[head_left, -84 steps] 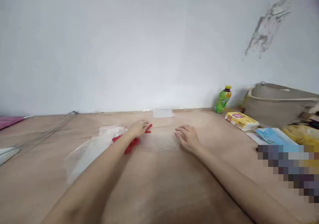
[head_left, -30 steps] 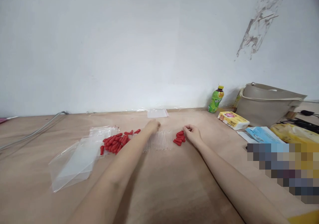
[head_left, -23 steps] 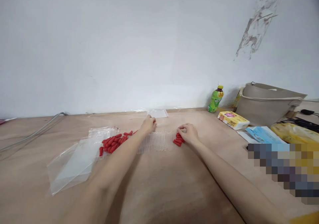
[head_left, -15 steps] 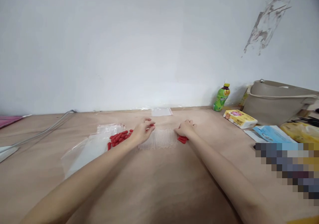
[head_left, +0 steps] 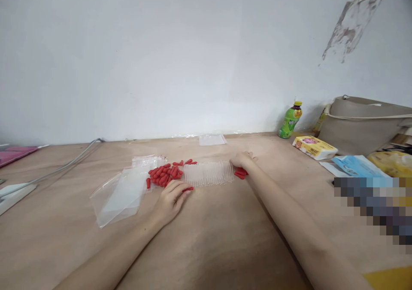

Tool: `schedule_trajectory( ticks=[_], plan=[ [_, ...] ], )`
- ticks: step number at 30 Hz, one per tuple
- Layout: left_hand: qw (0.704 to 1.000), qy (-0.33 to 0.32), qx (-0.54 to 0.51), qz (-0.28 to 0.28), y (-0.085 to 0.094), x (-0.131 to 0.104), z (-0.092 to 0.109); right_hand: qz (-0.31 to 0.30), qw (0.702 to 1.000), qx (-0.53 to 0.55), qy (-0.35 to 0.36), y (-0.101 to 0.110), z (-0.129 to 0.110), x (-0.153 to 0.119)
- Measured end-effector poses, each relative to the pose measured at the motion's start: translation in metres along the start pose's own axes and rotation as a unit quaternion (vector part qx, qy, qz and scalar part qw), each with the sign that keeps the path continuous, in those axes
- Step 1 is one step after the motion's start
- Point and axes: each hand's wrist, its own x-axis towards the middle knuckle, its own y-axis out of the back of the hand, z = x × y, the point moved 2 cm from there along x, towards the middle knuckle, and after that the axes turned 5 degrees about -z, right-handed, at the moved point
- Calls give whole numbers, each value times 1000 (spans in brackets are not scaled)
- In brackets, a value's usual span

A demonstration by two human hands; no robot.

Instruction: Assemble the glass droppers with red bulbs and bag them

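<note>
Between the fingertips of my left hand (head_left: 170, 199) is a small red rubber dropper bulb (head_left: 188, 189), low over the paper-covered table. A side-by-side row of thin clear tubes (head_left: 207, 173) lies just beyond and to the right of it. My right hand (head_left: 243, 160) rests at the right end of this row, its fingers curled with the tips against the last tubes; what they grip is hidden. Several red bulbs (head_left: 240, 174) lie under and beside that hand. A larger heap of red bulbs (head_left: 162, 175) lies left of the row.
Clear plastic bags (head_left: 120, 199) lie left of the heap, and a small bag (head_left: 212, 140) lies near the wall. At right stand a green-labelled bottle (head_left: 290, 120), a tissue pack (head_left: 314, 147) and a grey bag (head_left: 360, 126). A grey cable (head_left: 69, 165) crosses the left side.
My left hand has come from above the row's left end toward me, holding a red bulb. Several bulbs behind the row now show. My right hand stays at the row's right end.
</note>
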Motion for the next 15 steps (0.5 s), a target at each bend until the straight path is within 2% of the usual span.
schedule_trajectory(
  ticks=[4,8,9,12,15],
  plan=[
    [1000,-5,7,-3,-4,-2,-5,29,998,31,34,20,-11,-16],
    [1000,15,-1,-10,-3,0,-2,57,987,76,129,35,-24,-47],
    [1000,24,-7,-10,-3,1,-2,62,978,101,171,35,-26,-56],
    [998,50,-25,-10,-7,6,-5,57,922,190,333,23,-29,-83],
    [998,57,-34,-15,-15,11,-9,93,903,140,395,1,-23,-102]
  ],
)
